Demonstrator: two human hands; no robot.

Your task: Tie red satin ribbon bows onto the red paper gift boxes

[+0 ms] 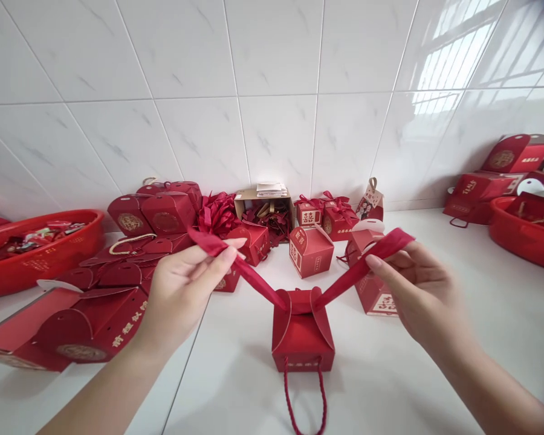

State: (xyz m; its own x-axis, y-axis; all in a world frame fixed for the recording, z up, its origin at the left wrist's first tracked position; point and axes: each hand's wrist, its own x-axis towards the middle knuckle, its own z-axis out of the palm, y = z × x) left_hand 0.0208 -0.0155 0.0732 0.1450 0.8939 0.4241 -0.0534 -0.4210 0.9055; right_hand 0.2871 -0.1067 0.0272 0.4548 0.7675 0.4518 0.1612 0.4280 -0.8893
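A small red gift box point(303, 338) is standing on the white tiled floor point(390, 374) at lower centre of the frame, its cord handle point(304, 399) trailing toward the bottom edge. A red ribbon point(263, 284) is running through its top flaps. The left hand point(181, 290) is pinching one ribbon end at centre left; the right hand point(417, 290) is pinching the other at centre right. More red boxes point(310, 251) are sitting behind, against the wall. Red baskets point(36, 251) are lying at the left and right edges.

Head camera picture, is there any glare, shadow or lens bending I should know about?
Head view: window glare on the wall tiles upper right; tile lines bow, so wide-angle distortion; soft shadow beside the red gift box; both hands and ribbon sharp.
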